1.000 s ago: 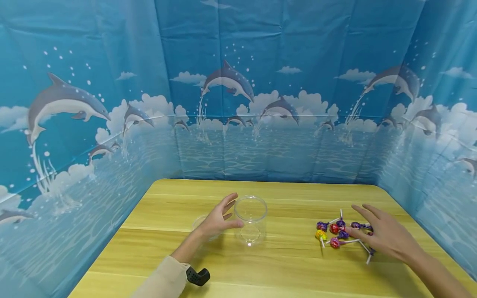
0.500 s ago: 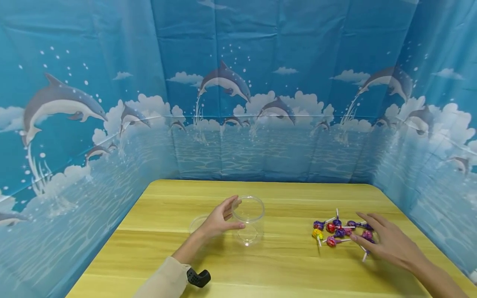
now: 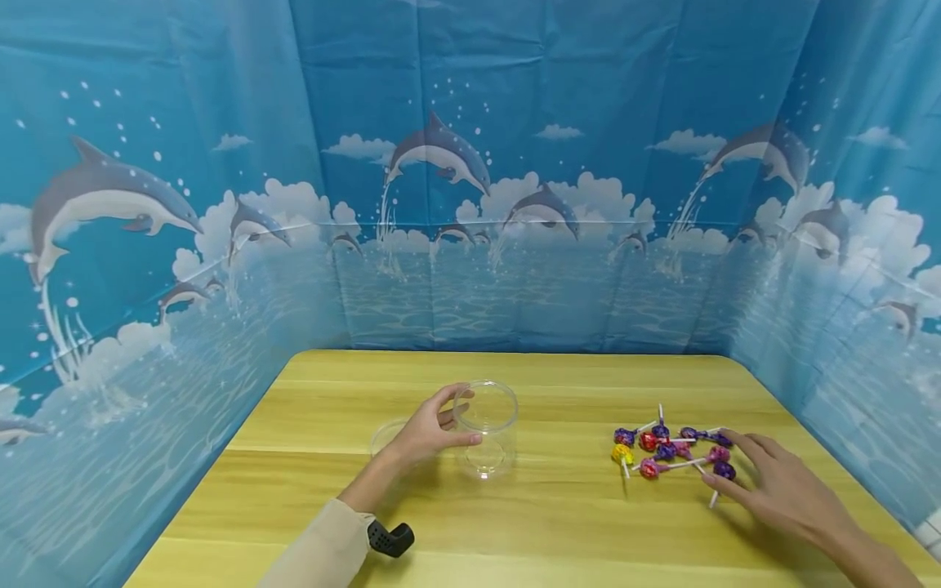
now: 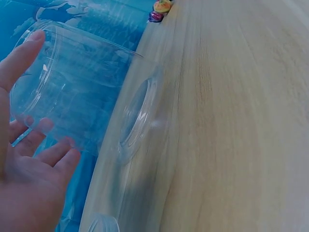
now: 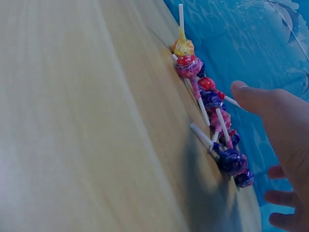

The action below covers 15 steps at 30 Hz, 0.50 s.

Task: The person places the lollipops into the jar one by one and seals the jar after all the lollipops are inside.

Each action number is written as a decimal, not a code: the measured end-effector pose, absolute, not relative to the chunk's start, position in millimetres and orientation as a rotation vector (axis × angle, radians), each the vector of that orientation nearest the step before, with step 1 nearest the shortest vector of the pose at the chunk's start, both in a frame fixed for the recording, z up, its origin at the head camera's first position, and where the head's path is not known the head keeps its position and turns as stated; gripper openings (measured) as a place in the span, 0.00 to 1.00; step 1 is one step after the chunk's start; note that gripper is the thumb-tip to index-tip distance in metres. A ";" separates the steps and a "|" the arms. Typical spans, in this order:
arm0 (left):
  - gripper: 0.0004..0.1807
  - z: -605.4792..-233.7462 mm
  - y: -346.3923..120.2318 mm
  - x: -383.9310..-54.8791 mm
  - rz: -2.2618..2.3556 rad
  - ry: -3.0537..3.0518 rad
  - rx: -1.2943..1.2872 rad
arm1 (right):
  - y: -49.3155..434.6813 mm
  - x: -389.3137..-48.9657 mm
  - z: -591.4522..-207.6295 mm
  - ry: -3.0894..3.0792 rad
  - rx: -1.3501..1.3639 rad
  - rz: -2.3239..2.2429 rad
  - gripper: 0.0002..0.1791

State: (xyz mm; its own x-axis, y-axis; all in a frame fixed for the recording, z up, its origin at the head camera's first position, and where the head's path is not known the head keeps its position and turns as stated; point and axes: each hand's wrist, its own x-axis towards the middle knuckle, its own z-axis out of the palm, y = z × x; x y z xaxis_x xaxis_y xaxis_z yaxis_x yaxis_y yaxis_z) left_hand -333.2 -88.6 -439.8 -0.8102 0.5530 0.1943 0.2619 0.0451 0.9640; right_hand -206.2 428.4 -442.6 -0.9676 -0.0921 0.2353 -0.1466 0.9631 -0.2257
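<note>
A clear round plastic jar (image 3: 487, 445) stands upright left of the table's middle, its mouth uncovered. My left hand (image 3: 430, 433) holds its left side, thumb in front and fingers behind; the left wrist view has the jar (image 4: 82, 87) between thumb and fingers. Flat on the table behind that wrist is a clear round lid (image 3: 378, 437), partly hidden. On the right lie several wrapped lollipops, among them a yellow one (image 3: 622, 455), a red one (image 3: 648, 441) and a purple one (image 3: 724, 471). My right hand (image 3: 782, 490) hovers at their right edge, fingers spread, holding nothing.
The yellow wood-grain table (image 3: 544, 523) has rounded far corners. A blue dolphin-print curtain (image 3: 470, 302) encloses its back and sides. A black device (image 3: 391, 540) is strapped at my left cuff.
My left hand has closed in on the jar, its fingers now behind it. My right hand has drawn back rightward and toward me, uncovering more lollipops. The view has shifted slightly.
</note>
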 end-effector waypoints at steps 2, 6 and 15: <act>0.46 -439.2 -88.3 -334.3 1.843 2.091 0.834 | 431.0 -205.9 -443.8 -2.914 0.130 0.353 0.49; 0.46 -440.2 -87.6 -336.3 1.849 2.088 0.827 | 433.0 -204.1 -446.7 -2.997 0.020 0.416 0.43; 0.46 -444.3 -86.5 -338.5 1.846 2.082 0.844 | 424.4 -195.7 -460.5 -3.103 -0.126 0.438 0.36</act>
